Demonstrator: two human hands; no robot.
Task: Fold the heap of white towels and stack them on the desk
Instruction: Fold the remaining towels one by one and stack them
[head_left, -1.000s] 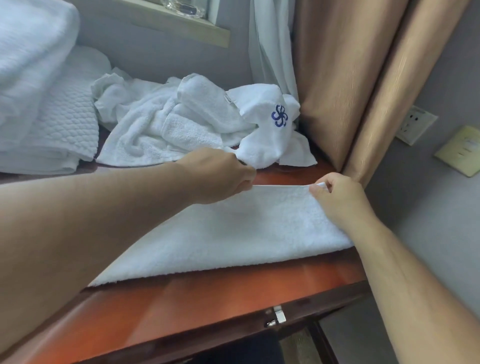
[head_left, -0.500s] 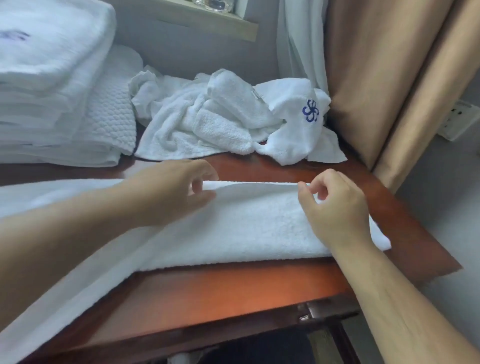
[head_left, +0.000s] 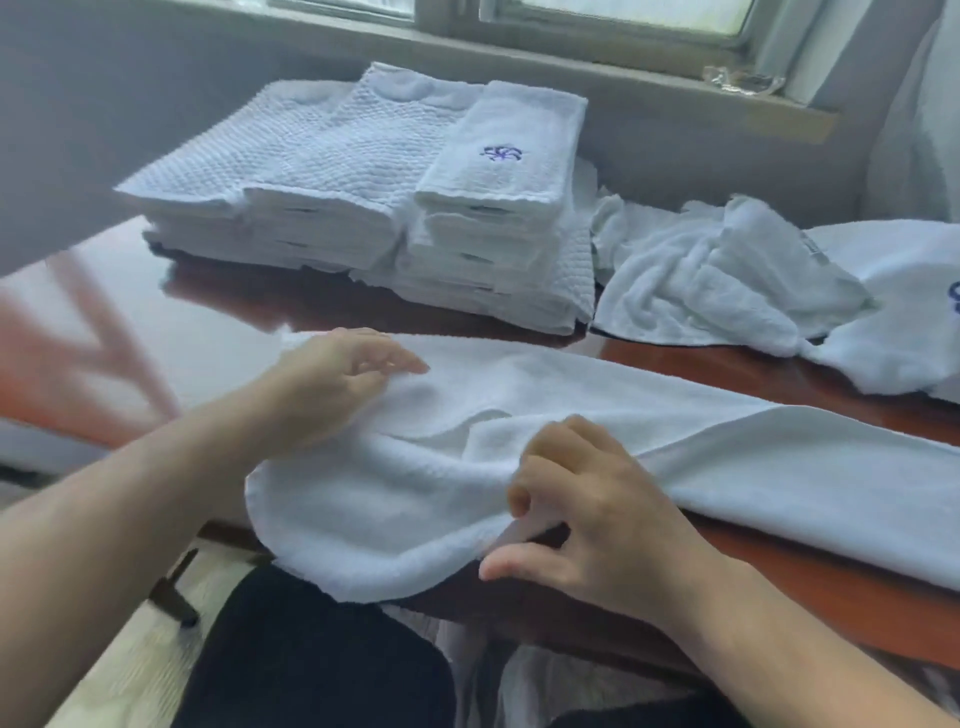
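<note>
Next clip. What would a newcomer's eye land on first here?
The long white towel stretched along the near edge of the desk, with the left hand resting on it and the right hand pinching its edge. Behind it stand neat stacks of folded towels, one topped with a blue emblem, and a crumpled heap lies to their right.

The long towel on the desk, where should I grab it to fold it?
Grab the long towel by its loose end, coming from the near side of the desk. That end droops off the near edge, so it can be pinched top and bottom. The rest lies flat on the wood, with nothing to get under.
</note>
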